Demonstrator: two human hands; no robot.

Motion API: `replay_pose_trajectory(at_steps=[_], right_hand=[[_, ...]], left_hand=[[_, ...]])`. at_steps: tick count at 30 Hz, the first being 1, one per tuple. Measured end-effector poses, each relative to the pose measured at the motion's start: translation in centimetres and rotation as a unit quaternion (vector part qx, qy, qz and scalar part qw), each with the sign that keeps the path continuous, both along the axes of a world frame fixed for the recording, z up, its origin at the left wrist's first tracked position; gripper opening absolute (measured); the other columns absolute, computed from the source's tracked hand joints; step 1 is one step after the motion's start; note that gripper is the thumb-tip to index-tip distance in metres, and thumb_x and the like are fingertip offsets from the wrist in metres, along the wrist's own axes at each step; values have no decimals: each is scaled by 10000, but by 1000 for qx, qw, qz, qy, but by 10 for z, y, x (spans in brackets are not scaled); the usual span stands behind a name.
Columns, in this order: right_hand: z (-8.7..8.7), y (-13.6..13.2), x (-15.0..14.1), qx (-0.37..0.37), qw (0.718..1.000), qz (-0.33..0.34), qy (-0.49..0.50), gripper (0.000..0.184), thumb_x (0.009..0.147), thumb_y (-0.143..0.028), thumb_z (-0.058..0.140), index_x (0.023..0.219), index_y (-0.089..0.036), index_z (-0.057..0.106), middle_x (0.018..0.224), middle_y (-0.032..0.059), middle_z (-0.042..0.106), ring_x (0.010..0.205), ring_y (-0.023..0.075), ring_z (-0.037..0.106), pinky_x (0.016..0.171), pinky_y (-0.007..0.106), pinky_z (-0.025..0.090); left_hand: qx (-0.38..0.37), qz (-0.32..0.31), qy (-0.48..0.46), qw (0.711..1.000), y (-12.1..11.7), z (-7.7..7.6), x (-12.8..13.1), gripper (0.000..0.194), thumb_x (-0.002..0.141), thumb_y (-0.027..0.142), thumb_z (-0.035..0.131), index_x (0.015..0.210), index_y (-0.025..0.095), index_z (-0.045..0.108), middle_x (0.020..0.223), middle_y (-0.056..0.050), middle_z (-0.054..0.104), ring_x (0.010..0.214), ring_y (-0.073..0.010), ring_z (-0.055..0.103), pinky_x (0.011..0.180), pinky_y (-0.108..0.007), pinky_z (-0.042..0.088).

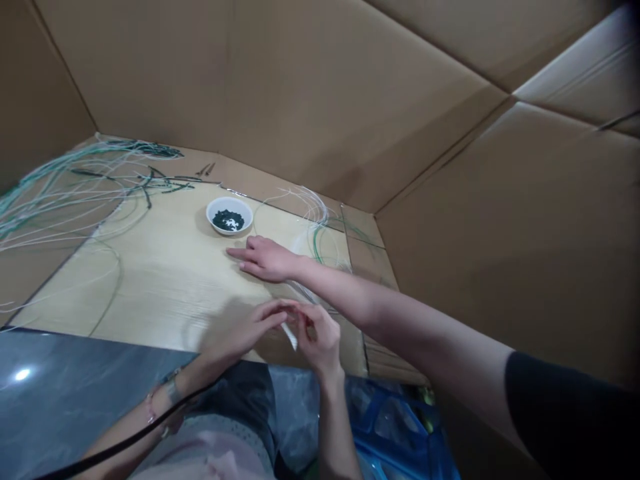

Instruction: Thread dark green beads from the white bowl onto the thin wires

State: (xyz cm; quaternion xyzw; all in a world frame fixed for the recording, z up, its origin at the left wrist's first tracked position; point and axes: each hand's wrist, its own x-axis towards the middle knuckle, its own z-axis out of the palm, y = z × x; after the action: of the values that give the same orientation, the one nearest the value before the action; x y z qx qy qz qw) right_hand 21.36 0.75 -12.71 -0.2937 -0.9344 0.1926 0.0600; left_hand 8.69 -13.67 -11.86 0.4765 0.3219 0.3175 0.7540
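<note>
Though fingers [273,315] hide most of it, the left hand [245,333] and right hand [320,343] pinch a white strip [290,337].

The bare left hand [253,328] reaches in from the lower left, its fingers [273,310] slightly curved and stretched toward the right hand [317,340]. That hand rises from the bottom edge, its fingers bent and pinched together, and the two hands meet at the fingertips. Just above them, a co-worker's bare forearm [395,300] in a black sleeve [565,413] crosses from the right, its flat hand [263,259] pointing left.
</note>
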Motion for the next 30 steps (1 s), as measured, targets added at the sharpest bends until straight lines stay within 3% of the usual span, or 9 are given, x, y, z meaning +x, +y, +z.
replay_pose_trajectory(at_steps=[6,12,20,22,24,27,30], right_hand=[[-3,-10,12,52,998,-6,-46,449,928,-462,396,1326,-279,495,901,60,461,856,203,414,846,373,321],[-1,-27,31,69,995,-50,-57,442,948,-427,369,1355,-279,457,926,70,483,870,200,426,823,367,321],[-2,-31,-1,55,995,-73,-49,417,903,-426,501,1266,-221,497,1050,59,572,942,189,549,864,410,453],[-5,-56,6,54,992,-109,-33,366,897,-398,528,1182,-168,526,1151,76,566,982,189,579,849,403,496],[-10,-99,25,57,986,-153,-13,353,898,-372,537,1175,-154,527,1158,79,569,984,188,588,835,397,512],[-24,-170,60,63,971,-230,17,294,918,-407,472,1110,-203,563,1031,66,603,840,156,578,712,342,533],[-40,-210,80,74,949,-302,45,378,964,-294,265,1136,-216,592,807,94,577,716,233,537,610,401,445]], left_hand=[[-108,29,-89,990,-5,-14,-3,303,824,323,545,1055,152,639,1141,-110,626,1027,-224,585,820,-313,444],[-160,61,-146,974,-14,-21,-10,229,846,336,556,966,172,662,1084,-65,628,964,-172,576,784,-256,416],[-187,102,-169,962,-20,-23,-23,191,862,316,549,913,179,671,1000,-35,631,922,-142,567,798,-233,412],[-191,102,-170,961,-22,-24,-25,186,851,313,567,901,171,676,982,-43,640,917,-148,573,789,-234,412],[-197,100,-171,960,-23,-27,-26,182,841,312,579,890,166,677,971,-49,648,910,-155,581,786,-240,413],[-204,99,-174,958,-25,-31,-24,191,829,324,590,883,163,676,970,-56,655,889,-160,585,782,-252,414],[-207,100,-174,958,-26,-33,-24,218,820,356,601,871,158,675,975,-64,653,872,-164,581,772,-262,413]])
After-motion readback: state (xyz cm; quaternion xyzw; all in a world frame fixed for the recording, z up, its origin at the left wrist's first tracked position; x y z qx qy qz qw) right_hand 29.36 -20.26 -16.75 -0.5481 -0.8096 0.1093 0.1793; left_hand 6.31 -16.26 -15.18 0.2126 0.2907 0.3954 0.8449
